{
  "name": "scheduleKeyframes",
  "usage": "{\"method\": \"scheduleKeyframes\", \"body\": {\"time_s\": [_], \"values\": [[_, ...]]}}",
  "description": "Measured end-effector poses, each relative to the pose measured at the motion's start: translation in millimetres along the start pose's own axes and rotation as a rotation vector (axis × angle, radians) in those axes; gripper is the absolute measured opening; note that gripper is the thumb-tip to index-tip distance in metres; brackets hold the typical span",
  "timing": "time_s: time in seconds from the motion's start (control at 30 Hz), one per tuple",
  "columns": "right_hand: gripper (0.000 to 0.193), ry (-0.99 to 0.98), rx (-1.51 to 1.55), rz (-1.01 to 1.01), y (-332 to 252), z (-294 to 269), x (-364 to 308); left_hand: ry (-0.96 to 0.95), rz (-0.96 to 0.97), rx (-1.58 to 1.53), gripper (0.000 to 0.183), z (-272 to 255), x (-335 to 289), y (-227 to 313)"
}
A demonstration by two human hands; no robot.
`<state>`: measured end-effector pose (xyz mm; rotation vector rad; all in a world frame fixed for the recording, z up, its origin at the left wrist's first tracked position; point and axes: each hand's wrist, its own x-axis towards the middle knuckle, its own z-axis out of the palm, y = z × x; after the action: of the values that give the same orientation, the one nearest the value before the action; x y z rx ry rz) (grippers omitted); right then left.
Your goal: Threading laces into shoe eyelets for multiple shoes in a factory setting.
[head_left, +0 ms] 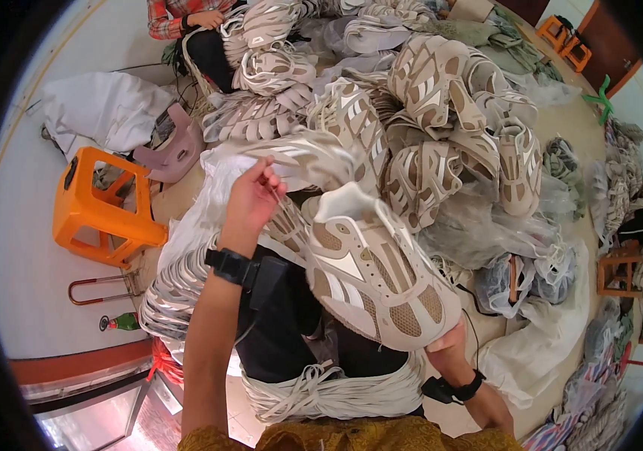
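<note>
My right hand [448,346] grips a beige and tan sneaker upper [378,270] by its toe end, just above my lap. The upper has white side stripes, mesh panels and empty eyelets along its open throat. Left of it, my left hand [254,197] is raised with the fingers curled in; a thin pale strand seems to run by them, too fine to name. Just beyond that hand another sneaker upper [299,158] is smeared by motion. A thick bundle of off-white laces [321,395] lies across my dark-trousered lap.
Piles of matching uppers [427,83] fill the floor ahead. An orange stool [103,207] stands at left, near a nested stack of uppers [175,293]. Clear plastic bags [524,282] lie at right. A person in a plaid sleeve [167,19] sits at the far left.
</note>
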<state>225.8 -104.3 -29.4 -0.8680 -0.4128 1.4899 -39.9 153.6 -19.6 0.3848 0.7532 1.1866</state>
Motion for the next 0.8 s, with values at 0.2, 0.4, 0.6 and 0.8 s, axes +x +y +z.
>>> {"method": "scheduleKeyframes", "body": {"time_s": [0.2,0.4,0.6,0.8], "values": [[0.081,0.155,0.162,0.004,14.7,2.8,-8.5,-0.025,-0.078,0.009,0.019,-27.6,-8.3,19.6],[0.083,0.041,0.219,0.028,38.5,30.9,-24.1,0.045,-0.334,0.578,0.021,-31.6,-11.3,-14.9],[0.061,0.048,0.081,0.164,61.4,41.3,-64.8,-0.113,0.088,1.426,0.048,-6.4,-60.5,-65.5],[0.045,-0.082,-0.018,0.478,46.6,33.0,-64.7,-0.181,0.449,1.501,0.056,-13.4,-84.7,-84.5]]}}
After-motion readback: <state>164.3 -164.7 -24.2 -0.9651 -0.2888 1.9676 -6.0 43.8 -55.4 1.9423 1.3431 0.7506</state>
